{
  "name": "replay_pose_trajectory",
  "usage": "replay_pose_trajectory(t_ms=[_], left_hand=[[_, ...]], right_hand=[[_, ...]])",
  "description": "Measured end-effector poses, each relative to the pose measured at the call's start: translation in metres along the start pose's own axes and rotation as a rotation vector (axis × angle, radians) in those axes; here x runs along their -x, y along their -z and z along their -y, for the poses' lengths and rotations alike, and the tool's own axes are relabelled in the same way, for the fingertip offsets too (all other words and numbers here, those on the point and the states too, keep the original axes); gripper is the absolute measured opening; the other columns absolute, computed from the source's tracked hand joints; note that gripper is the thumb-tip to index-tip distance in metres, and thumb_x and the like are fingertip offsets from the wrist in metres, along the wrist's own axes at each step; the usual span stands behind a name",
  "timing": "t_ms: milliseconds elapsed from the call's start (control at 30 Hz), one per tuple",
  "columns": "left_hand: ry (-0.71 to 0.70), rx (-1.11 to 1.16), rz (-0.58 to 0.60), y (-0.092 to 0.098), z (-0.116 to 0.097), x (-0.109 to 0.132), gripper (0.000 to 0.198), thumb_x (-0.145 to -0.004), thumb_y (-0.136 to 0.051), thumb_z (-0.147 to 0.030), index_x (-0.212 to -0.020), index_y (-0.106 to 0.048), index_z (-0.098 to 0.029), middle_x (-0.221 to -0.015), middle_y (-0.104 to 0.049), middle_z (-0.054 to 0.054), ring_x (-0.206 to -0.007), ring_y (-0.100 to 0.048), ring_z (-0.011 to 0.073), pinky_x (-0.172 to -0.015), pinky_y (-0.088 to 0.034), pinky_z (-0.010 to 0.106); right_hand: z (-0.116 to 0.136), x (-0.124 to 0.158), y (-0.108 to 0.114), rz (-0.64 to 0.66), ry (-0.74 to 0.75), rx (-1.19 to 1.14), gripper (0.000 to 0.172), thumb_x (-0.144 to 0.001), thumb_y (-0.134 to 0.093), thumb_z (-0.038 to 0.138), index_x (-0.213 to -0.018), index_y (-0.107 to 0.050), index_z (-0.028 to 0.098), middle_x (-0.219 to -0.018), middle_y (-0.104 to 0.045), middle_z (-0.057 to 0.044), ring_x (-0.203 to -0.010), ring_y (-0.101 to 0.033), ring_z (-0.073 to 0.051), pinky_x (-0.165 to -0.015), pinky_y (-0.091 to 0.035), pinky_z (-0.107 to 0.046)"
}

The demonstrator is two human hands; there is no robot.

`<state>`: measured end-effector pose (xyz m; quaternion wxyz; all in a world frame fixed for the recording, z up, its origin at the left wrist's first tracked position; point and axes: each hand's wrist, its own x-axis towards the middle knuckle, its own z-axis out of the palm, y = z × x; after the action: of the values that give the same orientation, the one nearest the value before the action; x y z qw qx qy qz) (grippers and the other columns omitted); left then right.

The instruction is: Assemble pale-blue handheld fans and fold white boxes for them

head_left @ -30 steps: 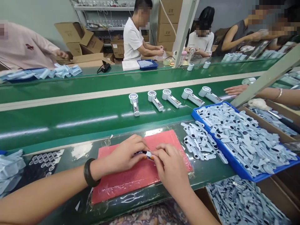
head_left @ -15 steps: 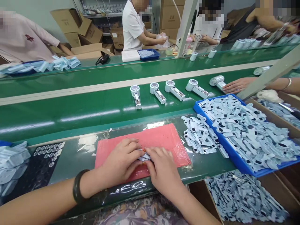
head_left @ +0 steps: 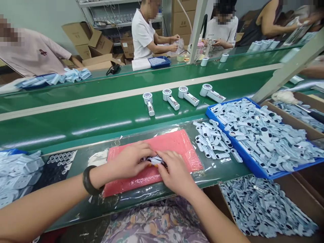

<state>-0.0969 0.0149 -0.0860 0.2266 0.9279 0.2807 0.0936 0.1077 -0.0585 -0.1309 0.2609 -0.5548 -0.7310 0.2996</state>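
Note:
My left hand (head_left: 131, 161) and my right hand (head_left: 175, 168) meet over a pink foam mat (head_left: 184, 148). Between their fingers they grip a pale blue plastic handle cover (head_left: 155, 160) with dark markings, mostly hidden by the fingers. The left fingers and thumb close on its left end; the right ones hold its right end. To the right of the mat lies a loose pile of similar pale blue pieces (head_left: 211, 140). Left of the mat, round stickers (head_left: 59, 158) sit on a dark sheet.
Several handheld fans (head_left: 191, 97) lie on the green conveyor belt (head_left: 101, 125). A blue tray (head_left: 243, 158) heaped with pale pieces stands at right, above a cardboard box (head_left: 286, 190) of more. A slanted post (head_left: 291, 64) crosses at right. Several people work across the belt.
Both hands stay on the cover, which now shows more of its dark-marked face. The co-worker's hand at right has left the belt, and the fan beside it is gone. The view has shifted slightly.

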Motion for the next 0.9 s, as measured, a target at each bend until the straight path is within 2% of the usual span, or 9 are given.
replay_pose_trajectory(t_ms=[233, 433, 567, 633, 733, 833, 900], left_hand=[[0.014, 0.022, 0.023, 0.008, -0.003, -0.005, 0.021, -0.095, -0.061, -0.022, -0.116, -0.067, -0.021, -0.112, -0.071, 0.007, -0.108, -0.061, 0.0245, -0.096, -0.051, 0.044], [0.031, -0.013, -0.031, -0.002, -0.012, 0.009, 0.028, -0.096, -0.059, -0.021, -0.124, -0.061, -0.022, -0.119, -0.071, 0.007, -0.121, -0.058, 0.0271, -0.109, -0.046, 0.052], [0.002, -0.258, -0.113, -0.016, -0.019, 0.016, 0.030, -0.092, -0.064, -0.022, -0.121, -0.061, -0.019, -0.122, -0.067, 0.013, -0.126, -0.054, 0.0358, -0.108, -0.043, 0.061], [-0.036, -0.418, -0.148, -0.016, -0.013, 0.015, 0.024, -0.092, -0.060, -0.016, -0.116, -0.063, -0.018, -0.117, -0.067, 0.013, -0.120, -0.057, 0.0366, -0.106, -0.042, 0.063], [-0.120, -0.559, -0.148, 0.006, 0.023, 0.008, 0.030, -0.093, -0.049, -0.007, -0.116, -0.065, -0.020, -0.116, -0.069, 0.011, -0.117, -0.060, 0.0329, -0.106, -0.044, 0.059], [-0.174, -0.655, -0.201, 0.056, 0.079, -0.011, 0.039, -0.092, -0.045, -0.005, -0.121, -0.065, -0.023, -0.133, -0.065, 0.011, -0.133, -0.053, 0.0347, -0.106, -0.047, 0.057], [-0.194, -0.596, -0.300, 0.093, 0.107, -0.037, 0.040, -0.090, -0.043, -0.004, -0.111, -0.068, -0.027, -0.124, -0.069, 0.005, -0.129, -0.055, 0.0348, -0.101, -0.049, 0.060]], right_hand=[[-0.004, 0.000, 0.006, 0.031, 0.044, 0.003, 0.041, -0.100, -0.052, 0.024, -0.141, -0.057, 0.021, -0.126, -0.065, -0.010, -0.114, -0.057, -0.027, -0.099, -0.042, -0.043], [-0.004, 0.004, 0.004, -0.012, 0.044, -0.080, 0.037, -0.100, -0.053, 0.024, -0.137, -0.058, 0.025, -0.126, -0.066, -0.006, -0.114, -0.057, -0.025, -0.101, -0.042, -0.043], [-0.002, 0.008, 0.000, -0.051, 0.058, -0.086, 0.035, -0.097, -0.053, 0.020, -0.131, -0.060, 0.023, -0.125, -0.066, -0.007, -0.112, -0.057, -0.026, -0.100, -0.044, -0.047], [-0.004, 0.011, -0.004, -0.100, 0.080, -0.106, 0.037, -0.096, -0.054, 0.020, -0.133, -0.058, 0.022, -0.130, -0.064, -0.008, -0.117, -0.057, -0.027, -0.104, -0.045, -0.048], [-0.010, 0.011, -0.015, -0.256, 0.114, -0.171, 0.046, -0.094, -0.055, 0.019, -0.140, -0.053, 0.023, -0.140, -0.058, -0.011, -0.127, -0.055, -0.026, -0.109, -0.047, -0.045], [-0.013, 0.007, -0.028, -0.425, 0.118, -0.188, 0.048, -0.088, -0.059, 0.017, -0.136, -0.056, 0.025, -0.133, -0.063, -0.010, -0.122, -0.061, -0.025, -0.104, -0.054, -0.043], [-0.009, 0.002, -0.030, -0.454, 0.145, -0.119, 0.040, -0.088, -0.063, 0.024, -0.127, -0.062, 0.032, -0.120, -0.069, -0.003, -0.110, -0.067, -0.025, -0.093, -0.059, -0.044]])
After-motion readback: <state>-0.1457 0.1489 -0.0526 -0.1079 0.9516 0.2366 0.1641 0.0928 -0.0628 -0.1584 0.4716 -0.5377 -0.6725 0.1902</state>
